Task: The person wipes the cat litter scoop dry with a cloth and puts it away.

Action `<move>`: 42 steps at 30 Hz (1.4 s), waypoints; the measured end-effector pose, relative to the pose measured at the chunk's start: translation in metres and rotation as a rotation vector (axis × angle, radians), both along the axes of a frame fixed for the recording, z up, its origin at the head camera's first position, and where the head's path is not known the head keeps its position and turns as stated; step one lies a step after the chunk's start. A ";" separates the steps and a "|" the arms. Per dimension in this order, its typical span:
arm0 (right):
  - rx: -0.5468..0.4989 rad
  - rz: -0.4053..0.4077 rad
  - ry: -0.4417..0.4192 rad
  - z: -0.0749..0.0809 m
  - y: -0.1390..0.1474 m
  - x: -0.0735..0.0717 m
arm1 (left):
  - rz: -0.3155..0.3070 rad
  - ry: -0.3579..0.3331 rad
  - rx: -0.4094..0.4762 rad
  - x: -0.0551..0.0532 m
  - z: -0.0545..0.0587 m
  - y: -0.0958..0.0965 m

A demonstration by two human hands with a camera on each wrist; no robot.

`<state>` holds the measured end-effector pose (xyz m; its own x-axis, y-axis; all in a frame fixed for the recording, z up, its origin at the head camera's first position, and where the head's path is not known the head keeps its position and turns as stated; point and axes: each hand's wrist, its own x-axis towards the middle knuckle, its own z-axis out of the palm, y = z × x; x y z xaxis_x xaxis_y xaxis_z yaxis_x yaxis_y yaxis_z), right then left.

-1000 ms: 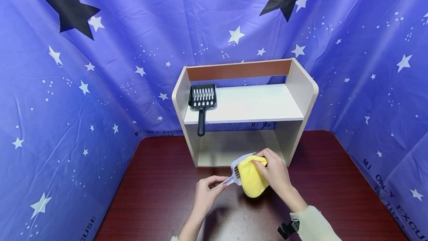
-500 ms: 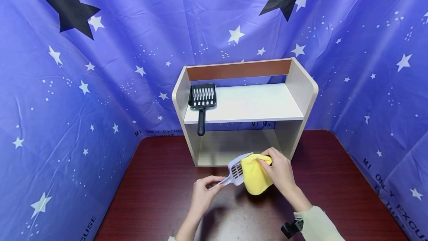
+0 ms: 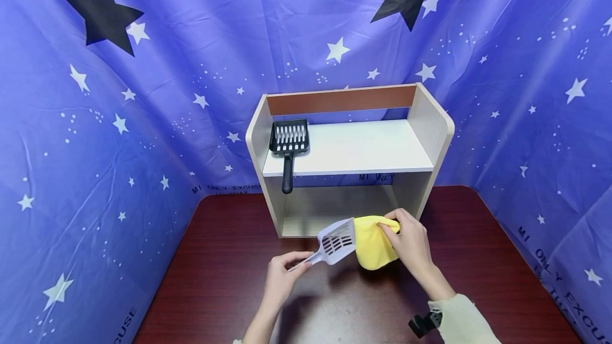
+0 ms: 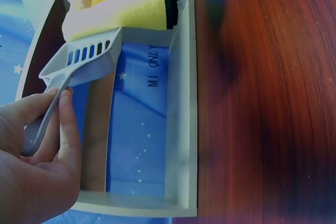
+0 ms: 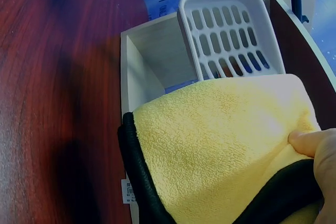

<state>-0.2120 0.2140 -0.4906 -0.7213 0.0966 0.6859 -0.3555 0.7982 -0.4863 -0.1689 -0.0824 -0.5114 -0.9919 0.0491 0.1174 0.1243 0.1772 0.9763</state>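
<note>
My left hand (image 3: 281,276) pinches the handle of a pale lavender litter scoop (image 3: 337,242), its slotted head pointing to the right above the table. In the left wrist view, thumb and fingers of the left hand (image 4: 44,150) close round the scoop's handle. A folded yellow cloth (image 3: 374,243) with black edging hangs from my right hand (image 3: 411,238), which pinches its upper part. The cloth overlaps the scoop's front edge. From the right wrist, the cloth (image 5: 226,140) covers the tip of the scoop (image 5: 231,35), and part of the right hand (image 5: 320,153) shows at the edge.
Behind the hands stands a small two-level wooden shelf (image 3: 368,147). On its upper board lies a black slotted scoop (image 3: 289,139), its handle jutting over the front edge. The dark red table (image 3: 224,259) is bordered by blue star-patterned curtains (image 3: 167,137).
The right hand has drawn the cloth rightward along the scoop, from over its slots to its front edge, so more slots show. The left hand has shifted slightly left with the scoop.
</note>
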 end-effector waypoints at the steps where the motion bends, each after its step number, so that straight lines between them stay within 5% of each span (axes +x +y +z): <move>1: -0.004 -0.002 0.002 0.001 0.002 0.000 | 0.002 -0.002 0.005 0.000 0.000 -0.001; 12: -0.023 -0.021 -0.021 0.004 0.011 -0.003 | -0.035 -0.008 0.064 0.000 -0.002 -0.008; 23: -0.047 0.037 0.011 0.017 0.000 -0.002 | -0.079 0.013 0.028 -0.001 -0.003 -0.005; 42: 0.083 0.436 0.120 0.026 -0.027 0.004 | -0.101 -0.014 0.041 0.001 -0.002 0.002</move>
<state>-0.2078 0.1873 -0.4649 -0.5973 -0.2573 0.7596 -0.7167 0.5963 -0.3616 -0.1684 -0.0803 -0.5134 -0.9837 0.1440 0.1076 0.1259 0.1248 0.9842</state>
